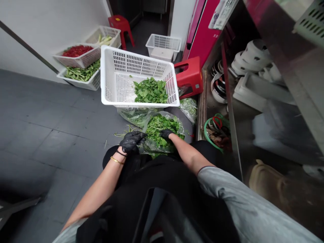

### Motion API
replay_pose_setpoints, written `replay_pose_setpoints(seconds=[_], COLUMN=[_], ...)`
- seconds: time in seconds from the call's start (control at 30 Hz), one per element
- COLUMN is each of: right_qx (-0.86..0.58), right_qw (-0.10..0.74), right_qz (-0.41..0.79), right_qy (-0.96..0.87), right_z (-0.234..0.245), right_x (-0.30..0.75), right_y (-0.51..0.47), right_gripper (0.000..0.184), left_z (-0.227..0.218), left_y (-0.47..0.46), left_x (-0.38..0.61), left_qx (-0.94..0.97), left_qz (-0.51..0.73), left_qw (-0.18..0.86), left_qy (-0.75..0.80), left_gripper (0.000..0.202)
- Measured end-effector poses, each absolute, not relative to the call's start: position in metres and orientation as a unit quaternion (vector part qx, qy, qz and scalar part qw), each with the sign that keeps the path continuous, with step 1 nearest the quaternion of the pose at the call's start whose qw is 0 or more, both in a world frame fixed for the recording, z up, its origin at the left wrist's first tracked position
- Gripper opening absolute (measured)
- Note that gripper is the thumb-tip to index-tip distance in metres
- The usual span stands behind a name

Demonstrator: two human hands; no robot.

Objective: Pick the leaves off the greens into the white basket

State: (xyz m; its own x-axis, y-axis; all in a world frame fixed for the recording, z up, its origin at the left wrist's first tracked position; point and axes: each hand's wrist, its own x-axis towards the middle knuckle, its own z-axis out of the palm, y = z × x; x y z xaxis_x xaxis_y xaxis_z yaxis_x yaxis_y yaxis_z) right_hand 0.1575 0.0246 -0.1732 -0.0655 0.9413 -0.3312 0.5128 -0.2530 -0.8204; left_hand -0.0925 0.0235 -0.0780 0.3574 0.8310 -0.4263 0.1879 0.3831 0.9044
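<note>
A clear plastic bag full of leafy greens lies open before my knees. My right hand, in a black glove, is in the greens at the bag's right side, its fingers curled onto leaves and stems. At the bag's left edge is my left hand, also gloved in black. Its fingertips are pressed together; what is between them is too small to make out. Loose stems lie on the floor just beyond it. Past the bag, a white basket holds a pile of picked leaves.
Baskets of red chillies and green beans stand at the left wall. A red stool lies tipped beside the white basket. Metal shelving with containers runs along my right. Another red stool stands farther back.
</note>
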Motion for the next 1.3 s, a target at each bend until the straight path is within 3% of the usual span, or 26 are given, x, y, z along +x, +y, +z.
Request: replay_pose_setpoints(seconds=[0.1,0.2,0.37,0.47,0.63,0.8,0.87,0.93,1.03,1.2,1.3], right_qx=[-0.668,-0.665,-0.524,-0.487,-0.393,-0.38,-0.386,-0.381,-0.37,-0.382,-0.4], right_qw=[0.215,0.248,0.467,0.538,0.569,0.54,0.517,0.515,0.564,0.694,0.695], right_qz=[0.486,0.493,0.561,0.597,0.671,0.709,0.725,0.733,0.708,0.593,0.584], right_qy=[-0.521,-0.503,-0.439,-0.342,-0.267,-0.247,-0.24,-0.229,-0.21,-0.147,-0.128], right_z=[-0.176,-0.162,-0.128,-0.115,-0.09,-0.073,-0.072,-0.072,-0.068,-0.055,-0.055], right_x=[0.159,0.165,0.142,0.123,0.126,0.129,0.122,0.115,0.117,0.15,0.157], right_y=[0.026,0.023,0.008,0.003,0.009,0.007,0.002,-0.001,0.0,0.009,0.008], right_gripper=[0.036,0.042,0.041,0.035,0.026,0.033,0.038,0.039,0.035,0.024,0.026], left_z=[-0.081,-0.088,-0.114,-0.128,-0.125,-0.104,-0.099,-0.099,-0.1,-0.09,-0.08], left_y=[0.031,0.041,0.049,0.051,0.05,0.046,0.044,0.041,0.033,0.025,0.025], left_x=[-0.098,-0.088,-0.051,-0.046,-0.063,-0.063,-0.059,-0.056,-0.056,-0.07,-0.075], left_qx=[0.479,0.49,0.539,0.556,0.564,0.559,0.561,0.545,0.512,0.51,0.502], left_qz=[0.235,0.231,0.231,0.254,0.241,0.378,0.385,0.362,0.336,0.368,0.413], left_qw=[0.661,0.639,0.609,0.592,0.596,0.532,0.568,0.63,0.681,0.651,0.625], left_qy=[0.528,0.546,0.533,0.526,0.518,0.511,0.464,0.419,0.401,0.425,0.432], left_gripper=[0.04,0.041,0.046,0.041,0.025,0.044,0.052,0.046,0.036,0.032,0.035])
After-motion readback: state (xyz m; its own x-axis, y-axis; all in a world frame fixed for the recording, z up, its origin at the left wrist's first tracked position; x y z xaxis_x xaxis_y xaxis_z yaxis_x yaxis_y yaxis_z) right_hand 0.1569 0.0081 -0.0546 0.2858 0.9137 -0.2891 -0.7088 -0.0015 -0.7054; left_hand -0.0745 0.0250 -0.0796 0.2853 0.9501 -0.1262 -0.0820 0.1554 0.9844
